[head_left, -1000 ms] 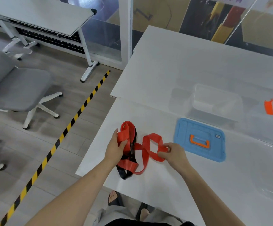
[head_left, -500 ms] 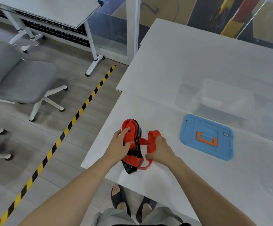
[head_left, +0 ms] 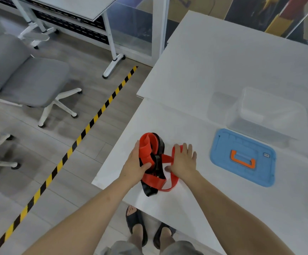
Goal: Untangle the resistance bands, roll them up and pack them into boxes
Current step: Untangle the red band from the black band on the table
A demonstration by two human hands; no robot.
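Note:
A tangle of red resistance bands (head_left: 146,146) and a black band (head_left: 150,191) lies near the left edge of the white table (head_left: 223,70). My left hand (head_left: 135,165) grips the left side of the tangle, thumb across the red band. Flat on the red loop at the right of the tangle rests my right hand (head_left: 183,161), fingers spread. A clear plastic box (head_left: 271,111) stands open further back on the right, with its blue lid (head_left: 241,157) and orange handle lying flat in front of it.
The table's left edge and near corner are close to the bands. On the floor to the left run a yellow-black tape line (head_left: 87,127) and grey office chairs (head_left: 29,78). Another desk (head_left: 79,8) stands at the back left.
My right hand has let go of the stretched loop, moved left toward the tangle and now lies flat on it with fingers spread. My left hand keeps its hold on the bands.

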